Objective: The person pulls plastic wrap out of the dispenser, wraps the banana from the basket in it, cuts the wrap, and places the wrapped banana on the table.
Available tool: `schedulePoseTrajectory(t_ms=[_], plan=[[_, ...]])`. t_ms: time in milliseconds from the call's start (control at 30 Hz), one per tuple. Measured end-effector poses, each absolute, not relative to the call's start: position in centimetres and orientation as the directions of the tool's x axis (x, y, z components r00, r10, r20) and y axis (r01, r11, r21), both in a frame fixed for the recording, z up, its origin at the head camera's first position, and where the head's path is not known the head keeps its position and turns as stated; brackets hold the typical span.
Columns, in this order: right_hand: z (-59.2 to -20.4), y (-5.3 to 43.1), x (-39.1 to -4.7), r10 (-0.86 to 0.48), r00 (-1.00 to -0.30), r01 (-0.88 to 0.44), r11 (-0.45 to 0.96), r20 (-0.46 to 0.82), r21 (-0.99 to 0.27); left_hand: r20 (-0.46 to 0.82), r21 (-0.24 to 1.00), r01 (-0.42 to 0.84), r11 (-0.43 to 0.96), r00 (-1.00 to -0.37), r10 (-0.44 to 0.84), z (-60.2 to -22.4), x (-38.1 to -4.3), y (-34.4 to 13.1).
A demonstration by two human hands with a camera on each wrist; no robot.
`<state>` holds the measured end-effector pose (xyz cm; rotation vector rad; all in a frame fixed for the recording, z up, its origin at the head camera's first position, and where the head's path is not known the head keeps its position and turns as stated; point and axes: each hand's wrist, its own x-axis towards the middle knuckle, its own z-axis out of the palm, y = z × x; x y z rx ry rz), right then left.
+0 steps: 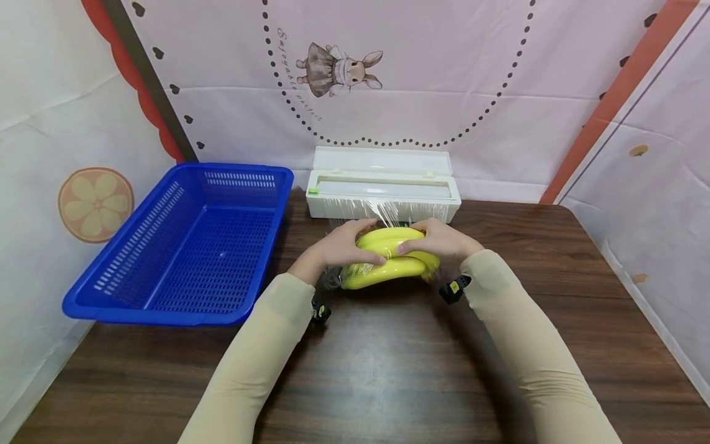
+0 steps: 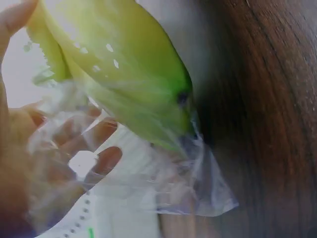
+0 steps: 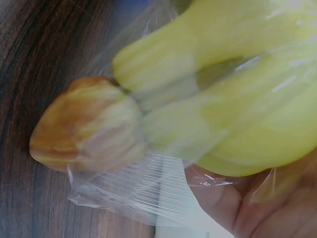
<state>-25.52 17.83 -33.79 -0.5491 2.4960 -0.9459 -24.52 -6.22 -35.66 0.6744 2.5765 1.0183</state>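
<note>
Centrally, left hand (image 1: 339,248) and right hand (image 1: 444,240) gripping yellow bananas (image 1: 391,270) in clear film (image 2: 213,191), blue basket (image 1: 213,259) at frame left

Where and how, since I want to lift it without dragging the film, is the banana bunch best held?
Probably round the broad middle of the banana bunch, from above, one hand toward each end: the bananas lie side by side as one rounded body, while film hangs loose at both ends.

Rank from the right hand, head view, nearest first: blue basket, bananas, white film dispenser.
1. Bananas: touching the right hand, in its grip.
2. White film dispenser: beyond the bananas, away from the person.
3. Blue basket: off to the person's left.
</note>
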Motion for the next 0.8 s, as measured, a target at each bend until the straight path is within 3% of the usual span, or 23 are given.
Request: schedulePoseTrajectory(t_ms=[267, 600, 800], plan=[[-34.0, 17.9, -26.1, -0.474, -0.845, -0.202, 0.714, -0.249, -0.671, 0.092, 0.561, 0.509, 0.653, -0.822, 0.563, -34.2, -22.6, -4.9], [-33.9, 17.9, -25.8, -0.445, -0.85, -0.12, 0.683, -0.28, -0.72, 0.067, 0.33, 0.543, 0.772, -0.829, 0.555, -33.2, -21.8, -3.7], [-33.9, 18.0, -25.8, -0.425, -0.882, -0.173, 0.696, -0.205, -0.697, 0.051, 0.208, 0.543, 0.814, -0.837, 0.545, -33.2, -21.9, -3.2]])
